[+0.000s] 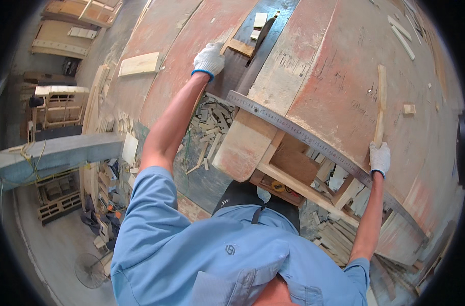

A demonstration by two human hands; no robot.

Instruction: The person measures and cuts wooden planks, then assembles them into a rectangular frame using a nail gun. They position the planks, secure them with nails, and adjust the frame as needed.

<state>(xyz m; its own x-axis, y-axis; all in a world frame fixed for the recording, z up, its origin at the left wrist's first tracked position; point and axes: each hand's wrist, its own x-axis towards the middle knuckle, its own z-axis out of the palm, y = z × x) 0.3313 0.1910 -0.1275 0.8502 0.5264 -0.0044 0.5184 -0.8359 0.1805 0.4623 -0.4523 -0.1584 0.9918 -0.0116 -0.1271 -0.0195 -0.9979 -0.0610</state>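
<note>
My left hand (209, 59), in a white glove with a blue cuff, is curled on the table just left of the saw slot. Its fingertips are turned away, so what lies under them is hidden. Right beside it is a short wood block (241, 48), near the dark saw blade (265, 34) that stands up out of a metal plate (237, 74). My right hand (379, 159), also gloved, is closed around the near end of a long narrow wood strip (381, 104). That strip lies on the worn reddish tabletop (339, 97) and points away from me.
A metal ruler (304, 133) runs along the table's front edge. Offcuts lie on the top: a pale board (140, 64), a small block (409, 109) and thin sticks (402, 42). Scrap wood (209, 125) is heaped below, and a floor fan (89, 269) stands lower left.
</note>
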